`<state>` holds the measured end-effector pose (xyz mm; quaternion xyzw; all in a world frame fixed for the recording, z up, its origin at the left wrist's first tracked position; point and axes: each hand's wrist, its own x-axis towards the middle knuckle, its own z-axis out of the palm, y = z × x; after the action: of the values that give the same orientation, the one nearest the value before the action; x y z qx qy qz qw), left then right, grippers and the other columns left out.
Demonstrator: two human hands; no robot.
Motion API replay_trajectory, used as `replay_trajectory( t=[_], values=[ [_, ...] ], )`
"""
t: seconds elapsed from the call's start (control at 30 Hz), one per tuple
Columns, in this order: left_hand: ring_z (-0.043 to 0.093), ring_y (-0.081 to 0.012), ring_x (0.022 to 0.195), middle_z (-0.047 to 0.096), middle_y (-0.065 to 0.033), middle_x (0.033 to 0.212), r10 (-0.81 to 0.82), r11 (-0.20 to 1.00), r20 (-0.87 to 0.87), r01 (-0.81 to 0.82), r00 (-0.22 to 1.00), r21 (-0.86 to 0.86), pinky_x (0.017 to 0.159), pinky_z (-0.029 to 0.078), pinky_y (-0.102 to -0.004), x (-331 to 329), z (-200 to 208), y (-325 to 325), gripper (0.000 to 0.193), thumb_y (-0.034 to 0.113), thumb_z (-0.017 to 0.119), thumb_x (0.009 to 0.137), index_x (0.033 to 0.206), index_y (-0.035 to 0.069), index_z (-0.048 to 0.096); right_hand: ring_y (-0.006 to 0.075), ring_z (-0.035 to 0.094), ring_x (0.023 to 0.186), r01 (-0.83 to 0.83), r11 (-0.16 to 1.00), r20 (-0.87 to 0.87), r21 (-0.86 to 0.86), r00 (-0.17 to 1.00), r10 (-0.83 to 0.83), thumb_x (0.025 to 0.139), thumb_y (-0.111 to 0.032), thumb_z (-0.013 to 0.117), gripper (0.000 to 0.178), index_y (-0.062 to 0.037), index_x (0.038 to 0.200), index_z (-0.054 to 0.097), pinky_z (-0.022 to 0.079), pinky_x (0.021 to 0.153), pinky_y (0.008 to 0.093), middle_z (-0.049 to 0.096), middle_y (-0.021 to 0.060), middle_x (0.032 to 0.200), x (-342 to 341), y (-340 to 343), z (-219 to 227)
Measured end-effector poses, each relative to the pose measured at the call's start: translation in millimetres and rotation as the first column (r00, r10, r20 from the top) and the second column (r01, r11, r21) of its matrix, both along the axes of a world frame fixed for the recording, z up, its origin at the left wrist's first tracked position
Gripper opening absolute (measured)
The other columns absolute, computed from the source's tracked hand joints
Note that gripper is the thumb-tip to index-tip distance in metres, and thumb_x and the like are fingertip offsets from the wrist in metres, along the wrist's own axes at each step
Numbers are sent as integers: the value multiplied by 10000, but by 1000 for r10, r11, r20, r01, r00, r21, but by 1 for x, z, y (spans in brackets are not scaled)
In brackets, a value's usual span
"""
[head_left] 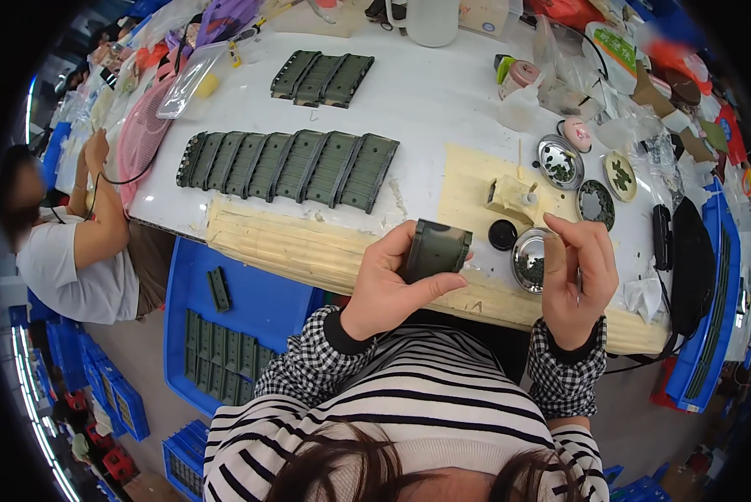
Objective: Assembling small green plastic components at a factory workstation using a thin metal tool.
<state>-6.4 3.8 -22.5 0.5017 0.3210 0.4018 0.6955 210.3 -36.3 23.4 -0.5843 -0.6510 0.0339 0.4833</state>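
Note:
My left hand (377,289) grips a dark green curved plastic piece (436,250) between thumb and fingers, above the table's near edge. To its right, my right hand (584,276) is raised with thumb and index finger brought together. Whatever lies in that pinch is too small to make out. Beside and partly behind the right hand is a round metal dish (522,280) of tiny dark green parts. A small black round cap (503,235) lies near it, below a cream-coloured block-shaped container (509,197). The left hand is apart from the dish.
Rows of green ribbed pieces (288,167) and a shorter set (321,78) lie on the white table (426,109). More dishes of small parts (559,161) stand at right. A blue bin (250,268) holds green pieces at lower left. Another person (83,251) sits at left.

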Motion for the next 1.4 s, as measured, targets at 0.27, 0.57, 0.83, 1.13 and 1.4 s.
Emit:
replay_trajectory(
  t=[0.27, 0.57, 0.83, 1.13, 1.4],
  values=[
    [573, -139, 1016, 578, -112, 1181, 231, 967, -230, -198, 945, 160, 849, 504, -278, -43, 34, 23, 704, 52, 778, 771, 1341, 9, 368, 58, 340, 545, 56, 998, -6, -15, 998, -56, 846, 54, 650, 160, 8, 992, 696, 257, 499, 224, 530, 29, 797, 2, -12, 1],
    [654, -247, 929, 649, -187, 1032, 835, 549, -547, -124, 47, 827, 829, 512, -331, -223, 26, 169, 585, 255, 828, 726, 1170, -57, 611, 59, 321, 552, 4, 999, 27, -48, 1000, -3, 862, 47, 644, 143, 13, 995, 686, 230, 497, 223, 509, 25, 783, 7, -21, 0],
    [641, -299, 899, 643, -168, 986, 842, 539, -539, -48, 16, 841, 808, 513, -380, -240, 5, 181, 562, 311, 836, 696, 1132, 12, 649, 59, 312, 549, 0, 997, 23, -75, 1000, 2, 854, 51, 649, 147, 15, 991, 688, 226, 496, 225, 510, 21, 778, 10, -22, 0],
    [671, -297, 932, 699, -172, 949, 694, 606, -551, 37, 464, 794, 840, 512, -391, -171, 34, 247, 466, 420, 733, 822, 1046, 14, 677, 73, 344, 561, 30, 995, 35, -97, 999, -26, 845, 74, 639, 150, 33, 983, 683, 253, 515, 223, 530, 38, 775, 13, -28, 3],
    [677, -257, 902, 719, -162, 959, 400, 871, -886, 203, 236, 448, 810, 507, -349, -145, 3, 358, 512, 466, 694, 836, 1028, -9, 709, 229, 542, 726, 238, 963, 29, -125, 971, -236, 936, -686, -31, 1013, 21, 948, 695, 450, 757, 372, 533, 97, 695, 40, -54, 16]
  ],
)
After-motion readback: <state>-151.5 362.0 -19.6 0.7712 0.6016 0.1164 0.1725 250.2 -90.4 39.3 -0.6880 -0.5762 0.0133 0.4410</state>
